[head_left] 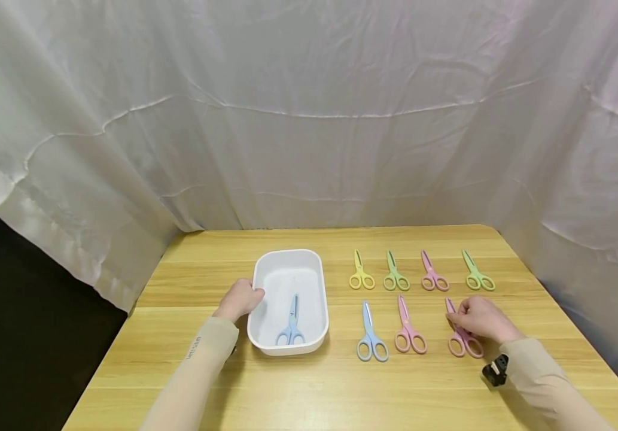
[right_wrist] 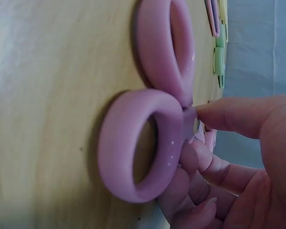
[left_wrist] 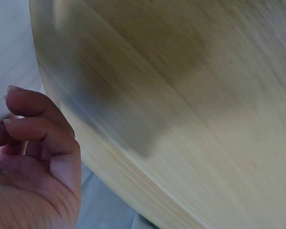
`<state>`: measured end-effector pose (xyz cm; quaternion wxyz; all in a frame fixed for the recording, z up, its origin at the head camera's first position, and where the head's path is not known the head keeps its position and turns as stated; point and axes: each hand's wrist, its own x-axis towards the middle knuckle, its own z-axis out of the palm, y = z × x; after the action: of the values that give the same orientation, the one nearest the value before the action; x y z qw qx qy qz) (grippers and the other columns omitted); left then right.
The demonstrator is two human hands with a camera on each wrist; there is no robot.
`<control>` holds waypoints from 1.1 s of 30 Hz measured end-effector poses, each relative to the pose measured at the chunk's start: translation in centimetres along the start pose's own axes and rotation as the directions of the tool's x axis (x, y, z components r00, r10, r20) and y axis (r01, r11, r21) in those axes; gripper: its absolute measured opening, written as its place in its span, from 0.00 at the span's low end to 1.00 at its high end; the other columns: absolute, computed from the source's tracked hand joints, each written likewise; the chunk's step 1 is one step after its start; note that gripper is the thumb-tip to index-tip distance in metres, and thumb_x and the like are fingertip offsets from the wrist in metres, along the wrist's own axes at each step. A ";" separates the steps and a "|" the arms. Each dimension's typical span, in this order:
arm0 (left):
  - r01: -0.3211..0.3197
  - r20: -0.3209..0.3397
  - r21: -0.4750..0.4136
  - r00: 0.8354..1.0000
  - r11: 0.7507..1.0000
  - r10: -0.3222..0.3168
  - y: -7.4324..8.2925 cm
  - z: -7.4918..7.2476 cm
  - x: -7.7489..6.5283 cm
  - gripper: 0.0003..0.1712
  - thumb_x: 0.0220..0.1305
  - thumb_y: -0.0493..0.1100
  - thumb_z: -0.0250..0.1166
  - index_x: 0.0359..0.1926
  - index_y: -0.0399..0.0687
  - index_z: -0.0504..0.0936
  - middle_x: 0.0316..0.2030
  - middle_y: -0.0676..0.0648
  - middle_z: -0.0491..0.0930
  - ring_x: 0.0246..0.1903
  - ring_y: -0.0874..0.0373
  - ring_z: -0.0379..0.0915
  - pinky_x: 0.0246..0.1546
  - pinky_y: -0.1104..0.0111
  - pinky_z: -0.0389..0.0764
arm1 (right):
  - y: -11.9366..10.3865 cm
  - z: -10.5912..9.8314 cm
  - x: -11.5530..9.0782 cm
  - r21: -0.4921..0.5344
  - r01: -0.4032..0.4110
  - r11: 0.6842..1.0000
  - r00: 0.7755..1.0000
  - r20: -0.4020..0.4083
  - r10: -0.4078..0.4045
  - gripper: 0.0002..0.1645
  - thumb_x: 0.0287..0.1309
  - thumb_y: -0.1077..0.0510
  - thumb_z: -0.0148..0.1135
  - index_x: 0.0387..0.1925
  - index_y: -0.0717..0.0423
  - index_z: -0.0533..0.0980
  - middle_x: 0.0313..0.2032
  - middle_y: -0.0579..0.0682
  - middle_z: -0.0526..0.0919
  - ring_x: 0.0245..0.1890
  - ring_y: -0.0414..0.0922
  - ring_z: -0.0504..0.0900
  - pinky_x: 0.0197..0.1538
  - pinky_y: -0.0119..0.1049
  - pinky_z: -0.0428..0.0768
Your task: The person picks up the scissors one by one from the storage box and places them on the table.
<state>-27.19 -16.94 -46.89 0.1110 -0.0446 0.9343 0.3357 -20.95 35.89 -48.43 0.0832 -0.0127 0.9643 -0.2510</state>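
My left hand grips the left wall of a white plastic tray, with its thumb at the rim. In the left wrist view its fingers are curled. One pair of blue scissors lies inside the tray, handles toward me. At the right, my right hand pinches pink scissors near the pivot, between thumb and fingers. Their two pink handle rings show large in the right wrist view, close to the tabletop. The hand hides part of the scissors in the head view.
Between tray and right hand lie blue scissors and pink scissors. A back row holds yellow scissors, green scissors, pink scissors and light green scissors. Pale curtains enclose the wooden table.
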 end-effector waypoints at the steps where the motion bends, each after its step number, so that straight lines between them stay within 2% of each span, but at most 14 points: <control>1: 0.000 0.001 -0.003 1.000 1.000 0.000 0.0 0.0 -0.1 0.25 0.65 0.45 0.54 0.55 0.30 0.78 0.44 0.38 0.85 0.37 0.53 0.83 0.36 0.65 0.87 | 0.0 0.0 0.1 0.000 -0.003 1.000 1.000 0.002 0.003 0.21 0.62 0.47 0.64 0.18 0.52 0.73 0.15 0.43 0.74 0.17 0.41 0.72 0.20 0.32 0.68; 6: -0.005 0.003 0.000 1.000 1.000 0.005 0.1 -0.2 -0.2 0.25 0.65 0.45 0.54 0.55 0.30 0.78 0.44 0.37 0.85 0.37 0.53 0.83 0.36 0.64 0.87 | -0.1 -0.1 0.0 0.011 -0.015 1.000 1.000 0.016 0.015 0.20 0.62 0.46 0.64 0.20 0.53 0.74 0.16 0.44 0.75 0.18 0.42 0.73 0.22 0.33 0.70; 13: 0.008 -0.005 -0.007 1.000 1.000 -0.008 0.1 -0.1 -0.2 0.25 0.65 0.46 0.55 0.55 0.31 0.79 0.45 0.37 0.85 0.38 0.52 0.83 0.37 0.64 0.87 | -1.6 -0.8 -0.2 -0.009 -0.006 1.000 0.999 -0.036 0.005 0.20 0.63 0.44 0.63 0.23 0.53 0.74 0.18 0.45 0.75 0.19 0.42 0.72 0.23 0.34 0.68; 19: -0.001 -0.008 0.021 1.000 1.000 0.002 0.0 -0.2 -0.2 0.25 0.64 0.45 0.55 0.54 0.29 0.78 0.43 0.37 0.85 0.37 0.52 0.83 0.36 0.65 0.86 | -3.9 -1.0 -0.1 -0.057 0.059 0.997 0.994 -0.091 -0.064 0.17 0.63 0.47 0.64 0.25 0.53 0.74 0.18 0.45 0.76 0.19 0.42 0.71 0.24 0.34 0.67; 24: -0.005 -0.010 0.024 1.000 1.000 0.005 0.0 -0.2 -0.2 0.25 0.64 0.45 0.55 0.53 0.29 0.78 0.43 0.37 0.85 0.37 0.52 0.82 0.36 0.64 0.85 | -6.2 -0.9 0.4 -0.032 0.122 0.992 0.987 -0.103 -0.125 0.16 0.63 0.50 0.64 0.25 0.53 0.73 0.18 0.44 0.73 0.18 0.40 0.68 0.21 0.32 0.65; 31: 0.010 -0.012 0.001 1.000 1.000 -0.010 0.1 -0.1 -0.1 0.24 0.64 0.45 0.55 0.53 0.31 0.79 0.43 0.38 0.85 0.37 0.52 0.83 0.36 0.65 0.86 | -9.4 -0.2 1.4 -0.086 0.258 0.962 0.948 -0.168 -0.269 0.12 0.58 0.55 0.67 0.24 0.53 0.75 0.21 0.45 0.77 0.20 0.39 0.68 0.26 0.31 0.67; 33: 0.013 -0.009 -0.001 1.000 1.000 -0.013 0.0 0.0 0.0 0.25 0.64 0.45 0.55 0.54 0.31 0.79 0.44 0.38 0.85 0.37 0.52 0.83 0.36 0.65 0.86 | -10.3 0.0 1.6 -0.086 0.282 0.956 0.942 -0.166 -0.293 0.11 0.58 0.55 0.67 0.24 0.52 0.76 0.21 0.44 0.78 0.20 0.38 0.69 0.26 0.30 0.68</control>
<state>-27.20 -16.95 -46.85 0.1089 -0.0521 0.9343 0.3355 -22.75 26.79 -43.66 -0.0405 -0.1334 0.9630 -0.2308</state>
